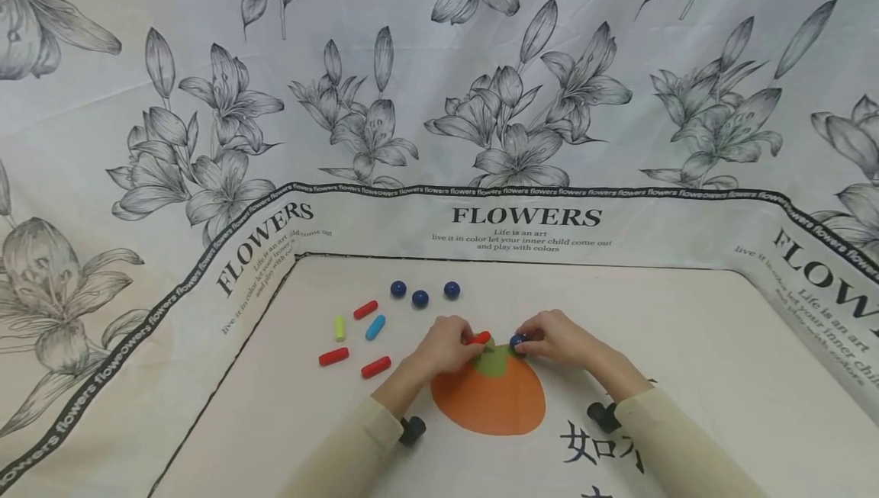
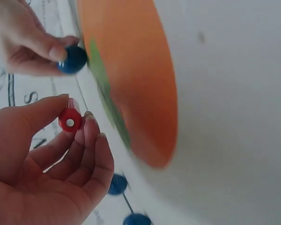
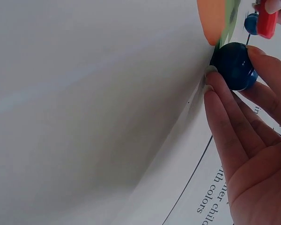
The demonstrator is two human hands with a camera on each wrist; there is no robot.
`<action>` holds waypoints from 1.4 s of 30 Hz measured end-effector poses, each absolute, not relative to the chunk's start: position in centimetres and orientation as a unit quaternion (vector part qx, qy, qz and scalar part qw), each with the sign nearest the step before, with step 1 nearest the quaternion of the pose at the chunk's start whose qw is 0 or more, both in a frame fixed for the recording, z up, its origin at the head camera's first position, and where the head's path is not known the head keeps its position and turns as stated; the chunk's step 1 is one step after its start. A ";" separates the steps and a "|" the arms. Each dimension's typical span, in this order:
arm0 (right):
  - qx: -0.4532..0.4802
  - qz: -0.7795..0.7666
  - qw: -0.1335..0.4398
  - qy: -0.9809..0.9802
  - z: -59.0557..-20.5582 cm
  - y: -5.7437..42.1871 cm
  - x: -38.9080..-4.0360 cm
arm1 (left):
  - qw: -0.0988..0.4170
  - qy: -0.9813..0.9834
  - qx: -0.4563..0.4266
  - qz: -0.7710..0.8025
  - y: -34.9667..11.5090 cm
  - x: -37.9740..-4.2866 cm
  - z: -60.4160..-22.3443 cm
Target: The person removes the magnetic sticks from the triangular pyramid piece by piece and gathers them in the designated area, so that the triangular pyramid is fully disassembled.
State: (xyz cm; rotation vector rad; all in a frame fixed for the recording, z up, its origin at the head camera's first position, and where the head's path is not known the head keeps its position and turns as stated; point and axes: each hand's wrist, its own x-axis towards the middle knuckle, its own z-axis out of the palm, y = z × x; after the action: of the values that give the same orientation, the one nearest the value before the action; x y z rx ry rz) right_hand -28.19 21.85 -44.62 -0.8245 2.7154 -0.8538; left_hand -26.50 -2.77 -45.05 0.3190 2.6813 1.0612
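My left hand (image 1: 445,345) pinches a short red stick (image 1: 479,338) between thumb and fingers, above the green top of an orange fruit print (image 1: 489,399). In the left wrist view, the end of the red stick (image 2: 70,120) faces the camera and shows a pale round spot. My right hand (image 1: 555,338) pinches a glossy dark blue ball (image 1: 517,342) at the print's upper right edge. The right wrist view shows that blue ball (image 3: 235,66) between thumb and fingertips. The stick and the ball are apart from each other.
Three more blue balls, one of them a blue ball (image 1: 420,299), lie behind my left hand. Further left are a yellow-green stick (image 1: 339,328), a light blue stick (image 1: 375,327) and several red ones, including a red stick (image 1: 333,357). Flower-printed cloth (image 1: 508,223) rises behind the table surface.
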 end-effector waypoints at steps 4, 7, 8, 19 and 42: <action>-0.276 -0.289 0.091 0.912 -44.7 21.9 -28.2 | 0.107 0.923 0.090 0.358 -5.2 -26.9 -44.7; -0.273 -0.287 0.090 0.914 -44.7 22.0 -28.3 | 0.098 0.929 0.070 0.349 -7.1 -27.3 -44.7; -0.273 -0.287 0.089 0.914 -44.7 22.1 -28.3 | 0.092 0.933 0.066 0.343 -7.7 -27.5 -44.7; -0.271 -0.289 0.091 0.914 -45.0 22.0 -28.6 | 0.084 0.952 0.015 0.293 -11.6 -28.1 -45.5; -0.171 -0.307 0.035 0.936 -45.2 16.2 -33.4 | 0.114 0.949 0.007 0.293 -11.0 -28.1 -46.0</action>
State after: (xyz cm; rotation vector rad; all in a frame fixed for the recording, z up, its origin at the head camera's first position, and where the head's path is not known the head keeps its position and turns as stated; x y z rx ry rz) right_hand -33.42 16.16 -45.18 -0.5259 2.8766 -0.9426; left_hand -28.13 -11.04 -45.99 0.0212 2.7838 0.8578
